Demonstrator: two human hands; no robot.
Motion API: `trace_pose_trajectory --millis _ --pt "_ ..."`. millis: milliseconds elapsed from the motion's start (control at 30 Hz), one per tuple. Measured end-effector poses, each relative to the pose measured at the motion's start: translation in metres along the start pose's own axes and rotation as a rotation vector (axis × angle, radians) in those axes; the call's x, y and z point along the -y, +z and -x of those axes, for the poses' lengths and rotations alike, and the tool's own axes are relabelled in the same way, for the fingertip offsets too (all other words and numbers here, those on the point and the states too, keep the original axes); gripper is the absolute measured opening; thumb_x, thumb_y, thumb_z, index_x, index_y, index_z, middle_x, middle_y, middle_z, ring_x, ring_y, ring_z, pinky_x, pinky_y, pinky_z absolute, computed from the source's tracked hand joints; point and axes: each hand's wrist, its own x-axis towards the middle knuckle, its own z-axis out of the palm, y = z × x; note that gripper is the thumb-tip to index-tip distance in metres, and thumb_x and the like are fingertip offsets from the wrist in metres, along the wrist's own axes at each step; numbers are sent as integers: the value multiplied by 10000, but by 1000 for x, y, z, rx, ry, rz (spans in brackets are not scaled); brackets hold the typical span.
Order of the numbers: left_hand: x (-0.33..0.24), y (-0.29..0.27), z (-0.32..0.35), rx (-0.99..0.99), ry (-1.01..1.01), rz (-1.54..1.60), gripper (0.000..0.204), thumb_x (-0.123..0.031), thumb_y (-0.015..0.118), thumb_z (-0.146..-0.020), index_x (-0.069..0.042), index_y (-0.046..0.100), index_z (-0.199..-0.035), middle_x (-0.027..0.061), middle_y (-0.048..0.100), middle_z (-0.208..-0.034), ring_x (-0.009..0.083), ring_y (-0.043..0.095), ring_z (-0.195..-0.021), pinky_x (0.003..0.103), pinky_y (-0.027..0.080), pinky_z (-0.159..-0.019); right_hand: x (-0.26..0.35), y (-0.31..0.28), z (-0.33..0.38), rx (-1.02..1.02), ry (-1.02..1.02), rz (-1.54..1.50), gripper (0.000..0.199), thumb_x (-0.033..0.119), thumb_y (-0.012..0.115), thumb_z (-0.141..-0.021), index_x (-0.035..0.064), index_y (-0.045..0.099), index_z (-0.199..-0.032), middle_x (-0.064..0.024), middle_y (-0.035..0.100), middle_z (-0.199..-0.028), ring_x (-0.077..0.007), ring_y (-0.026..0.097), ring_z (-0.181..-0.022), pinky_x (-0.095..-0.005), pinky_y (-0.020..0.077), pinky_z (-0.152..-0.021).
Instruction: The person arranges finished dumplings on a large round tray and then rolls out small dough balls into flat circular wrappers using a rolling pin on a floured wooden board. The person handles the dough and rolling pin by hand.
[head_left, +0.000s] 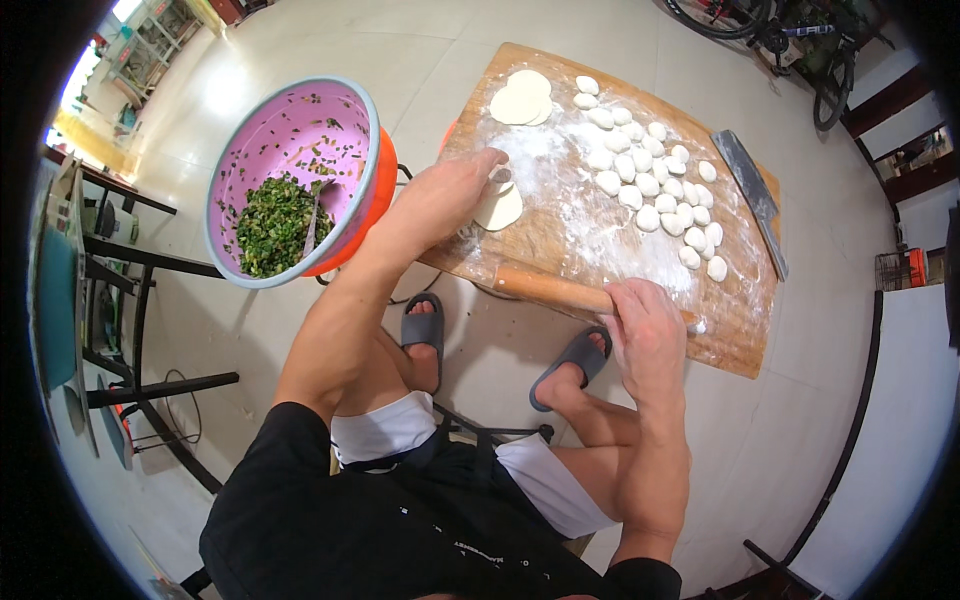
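On the floured wooden board, your left hand pinches the edge of a partly flattened dough disc while your right hand lies loosely curled over the rolling pin. Rolling appears underway; next, turn the pale, uneven disc and roll evenly

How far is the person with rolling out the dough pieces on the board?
Done: a small stack of flat rolled wrappers lies at the far corner of the wooden board. In hand: the left hand holds one flattened round, and the right hand rests on the rolling pin. Left: many small dough pieces are not yet rolled, and the green filling sits in the pink bowl.
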Motion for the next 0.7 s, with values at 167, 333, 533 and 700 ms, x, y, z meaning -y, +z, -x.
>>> trace_pose_trajectory --millis 167,333,533,700 --pt "-33 4 4 -49 -150 39 362 -269 635 -1052 -31 639 -1325 291 730 -1175 454 704 -1123 539 555 -938 -2 -1 0 -3 5 5 410 5 830 -789 45 714 -1180 -129 691 -1128 -366 677 -1057 -465 552 -893" --pt "-28 17 3 -126 -61 -115 357 -321 699 -997 -15 658 -1176 223 729 -1019 441 722 -976 537 571 -872 0 -1 0 7 4 4 402 2 825 -794 46 715 -1177 -130 691 -1127 -365 678 -1050 -463 553 -893" --pt "-25 15 3 -223 -91 -218 176 -153 646 -979 18 644 -1019 240 709 -975 421 722 -938 527 591 -817 -2 -3 1 4 16 12 387 6 816 -807 48 715 -1179 -127 691 -1129 -360 678 -1049 -460 553 -897" --pt "-21 9 11 -211 -76 -196 146 -113 627 -971 20 652 -1024 239 699 -980 437 712 -919 536 585 -824 -1 -6 1 13 37 22 377 6 813 -809 46 716 -1171 -124 691 -1131 -354 677 -1054 -454 553 -904"
